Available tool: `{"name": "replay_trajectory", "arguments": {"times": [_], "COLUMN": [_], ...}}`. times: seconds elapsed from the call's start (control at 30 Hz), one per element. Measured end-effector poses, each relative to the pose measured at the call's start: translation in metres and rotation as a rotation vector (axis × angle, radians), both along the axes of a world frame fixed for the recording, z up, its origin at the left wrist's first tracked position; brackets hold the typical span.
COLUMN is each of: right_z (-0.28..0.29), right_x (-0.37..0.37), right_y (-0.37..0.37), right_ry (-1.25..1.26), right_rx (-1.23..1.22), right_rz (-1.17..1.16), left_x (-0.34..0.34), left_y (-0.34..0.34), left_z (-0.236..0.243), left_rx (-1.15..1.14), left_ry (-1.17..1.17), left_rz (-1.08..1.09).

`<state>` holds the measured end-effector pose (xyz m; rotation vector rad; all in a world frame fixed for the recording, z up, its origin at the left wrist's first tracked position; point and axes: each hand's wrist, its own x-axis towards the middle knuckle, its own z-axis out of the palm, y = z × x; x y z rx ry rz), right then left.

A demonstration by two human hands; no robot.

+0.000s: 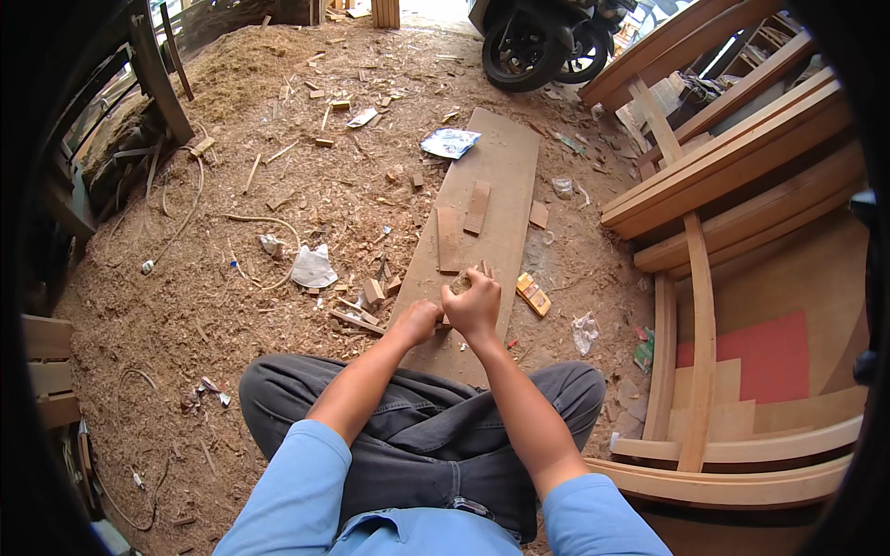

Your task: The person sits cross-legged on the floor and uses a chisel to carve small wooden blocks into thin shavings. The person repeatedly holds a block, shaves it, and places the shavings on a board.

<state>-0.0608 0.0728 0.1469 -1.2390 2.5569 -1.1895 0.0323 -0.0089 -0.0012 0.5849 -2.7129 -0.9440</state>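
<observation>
I sit cross-legged with both hands over a long brown board (508, 153) on the ground. My left hand (419, 321) is closed in a fist low over the board; what it grips, if anything, is hidden. Just right of it, my right hand (476, 304) is curled, thumb and fingers brought together. A small brownish bit shows at its fingers, too small to name. Beyond my hands, a flat wood piece (448, 243) and a shorter wood piece (476, 208) lie on the board. A white and blue packet (451, 143) rests across the board's far left edge.
Sawdust and wood scraps cover the ground (185, 306). A yellow-orange pack (533, 294) lies right of the board. Wooden frames (704, 343) stand at the right, and a motorcycle's wheel (519, 60) is at the back. A cord (190, 218) trails at the left.
</observation>
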Motion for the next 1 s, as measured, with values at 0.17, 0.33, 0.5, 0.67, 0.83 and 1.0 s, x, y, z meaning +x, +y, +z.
{"name": "replay_trajectory", "arguments": {"times": [0.17,0.33,0.5,0.67,0.83,1.0], "right_z": [0.033,0.063,0.026,-0.007,-0.006,-0.006], "right_x": [-0.02,-0.035,-0.022,-0.016,-0.023,-0.019], "right_y": [-0.012,-0.009,-0.012,-0.015,-0.009,-0.011], "right_ry": [-0.023,0.009,0.017,-0.027,-0.061,-0.038], "right_rx": [-0.056,-0.182,-0.144,-0.088,-0.087,-0.083], "right_rz": [-0.046,-0.014,-0.037,0.019,0.005,-0.014], "left_x": [-0.005,-0.013,-0.003,0.01,0.007,0.006], "left_y": [-0.008,-0.017,-0.008,-0.007,-0.007,-0.004], "left_z": [0.024,0.051,0.03,0.003,0.003,0.0], "left_rx": [0.061,0.114,0.115,-0.02,0.015,-0.031], "left_ry": [0.056,0.21,0.245,0.071,-0.039,-0.028], "left_rz": [0.029,0.038,0.046,-0.035,-0.031,-0.033]}}
